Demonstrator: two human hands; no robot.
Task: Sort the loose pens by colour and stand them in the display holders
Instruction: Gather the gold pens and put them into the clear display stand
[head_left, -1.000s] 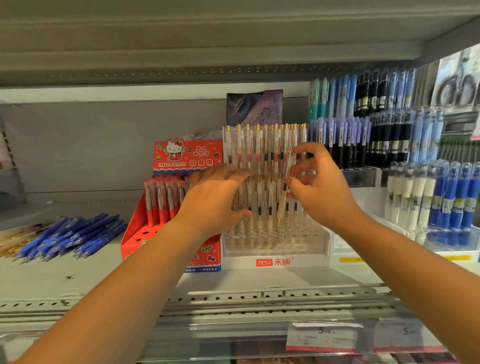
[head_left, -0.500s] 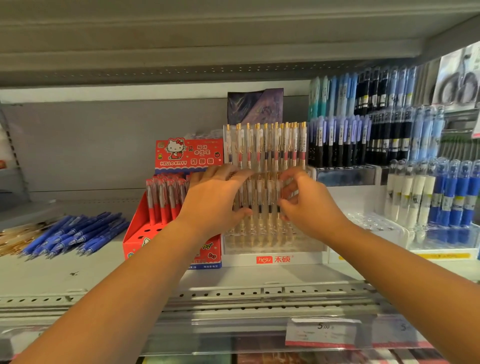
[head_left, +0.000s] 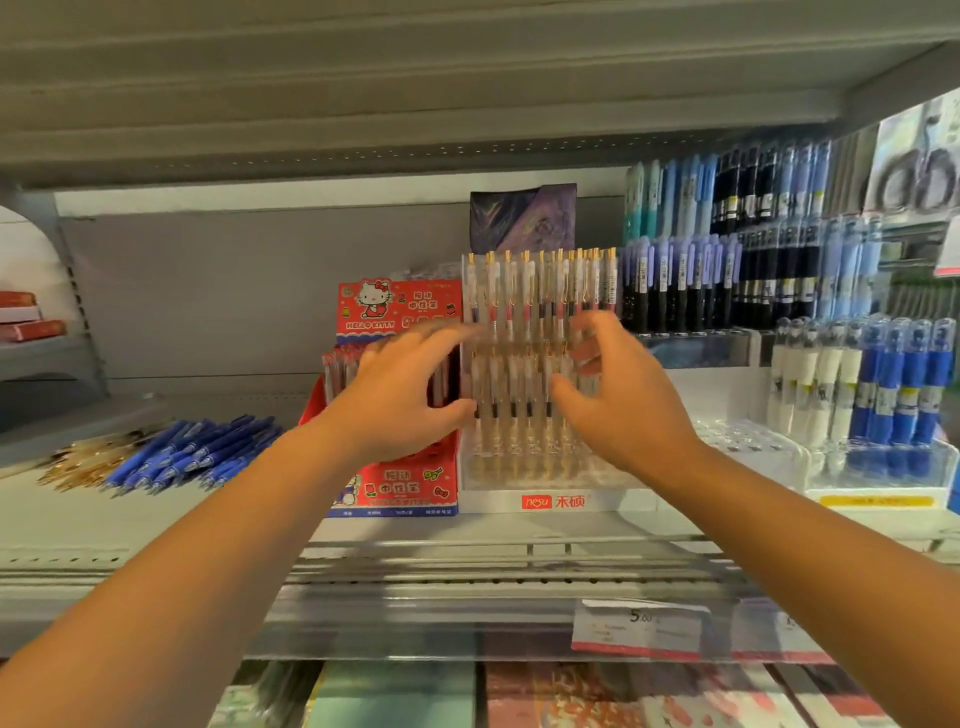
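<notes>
Loose blue pens (head_left: 197, 449) lie in a heap on the shelf (head_left: 156, 519), far left, tips toward the camera. Just beside them, further left, lies a smaller scatter of clear gold-trimmed pens (head_left: 88, 462). Neither hand is near these.

Centre: clear display holder (head_left: 498, 470) with a white base and red logo, standing on the same shelf. It holds two tiers of upright clear pens with gold clips (head_left: 524, 296).

Left hand (head_left: 405, 400): fingers straight and spread, reaching across the holder's left edge; thumb at the holder's left side. Motion blur; contact uncertain. No pen in it.

Right hand (head_left: 628, 415): in front of the holder's right half, fingers loosely bent, thumb held apart from them. Nothing visible between thumb and fingers; blur hides whether the tips touch the pens.

Red Hello Kitty box (head_left: 400, 306) stands touching the holder's left side, with red pens (head_left: 337, 374) upright in it, partly behind the left hand.

Right of centre: another clear holder (head_left: 883, 467) with white pens (head_left: 810, 384) and blue capped pens (head_left: 904, 384). Behind, higher: rows of lilac and black pens (head_left: 691, 280).

Price tag (head_left: 639, 623) on the shelf's front rail, below the right forearm.
</notes>
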